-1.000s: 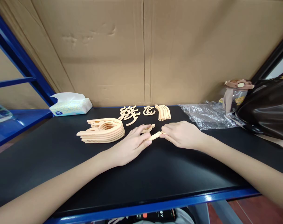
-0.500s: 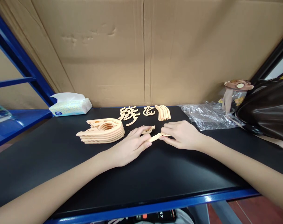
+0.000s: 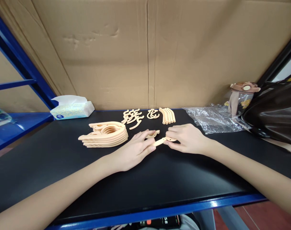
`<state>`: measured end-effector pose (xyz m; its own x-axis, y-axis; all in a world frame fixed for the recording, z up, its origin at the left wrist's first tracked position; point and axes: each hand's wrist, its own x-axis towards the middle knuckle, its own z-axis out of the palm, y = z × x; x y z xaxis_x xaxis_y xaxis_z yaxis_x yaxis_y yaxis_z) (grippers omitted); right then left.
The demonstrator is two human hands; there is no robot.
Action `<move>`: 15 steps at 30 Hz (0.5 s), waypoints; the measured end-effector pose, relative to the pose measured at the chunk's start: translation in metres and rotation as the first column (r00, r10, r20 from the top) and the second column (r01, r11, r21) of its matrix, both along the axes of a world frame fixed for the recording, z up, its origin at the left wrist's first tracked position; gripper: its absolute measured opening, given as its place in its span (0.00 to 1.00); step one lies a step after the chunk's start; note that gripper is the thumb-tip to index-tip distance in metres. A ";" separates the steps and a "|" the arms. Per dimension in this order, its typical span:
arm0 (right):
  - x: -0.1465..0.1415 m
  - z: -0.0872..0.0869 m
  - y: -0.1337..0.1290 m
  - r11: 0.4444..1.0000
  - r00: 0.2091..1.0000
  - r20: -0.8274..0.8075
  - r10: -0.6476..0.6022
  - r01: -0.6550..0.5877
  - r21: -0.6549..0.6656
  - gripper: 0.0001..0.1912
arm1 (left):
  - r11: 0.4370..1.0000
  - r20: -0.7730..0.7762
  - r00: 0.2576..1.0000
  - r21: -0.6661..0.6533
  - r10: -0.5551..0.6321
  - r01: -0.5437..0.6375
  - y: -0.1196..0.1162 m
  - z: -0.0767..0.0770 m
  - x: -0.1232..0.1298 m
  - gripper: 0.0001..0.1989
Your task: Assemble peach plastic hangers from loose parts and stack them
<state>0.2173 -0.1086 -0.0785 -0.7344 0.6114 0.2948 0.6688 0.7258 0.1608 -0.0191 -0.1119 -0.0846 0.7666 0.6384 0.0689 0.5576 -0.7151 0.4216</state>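
My left hand (image 3: 134,150) is closed round a cream plastic strip (image 3: 159,141) over the black table. At the strip's right end, my right hand (image 3: 187,139) pinches a smaller cream piece (image 3: 170,139) that meets it. Another cream piece (image 3: 153,134) shows behind my left fingers, partly hidden by them. To the left lies a stack of curved cream pieces (image 3: 107,137). Behind my hands are a pile of small hooked pieces (image 3: 132,116), a few curved hooks (image 3: 152,114) and a row of short curved bars (image 3: 168,115).
A tissue box (image 3: 72,110) stands at the back left. Clear plastic film (image 3: 207,119), a bottle (image 3: 244,92) and a dark bag (image 3: 274,108) are on the right. Cardboard (image 3: 107,57) rises behind the table (image 3: 145,188). A phone (image 3: 161,221) lies below the front edge.
The small piece in my right fingers has shifted slightly, with a little more of it showing. Both hands are almost where they were.
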 end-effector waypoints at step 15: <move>0.001 0.005 -0.001 0.989 0.995 -0.102 -0.018 0.003 -0.149 0.15 | 0.998 0.030 1.000 0.066 -0.008 0.006 0.000 0.001 0.000 0.17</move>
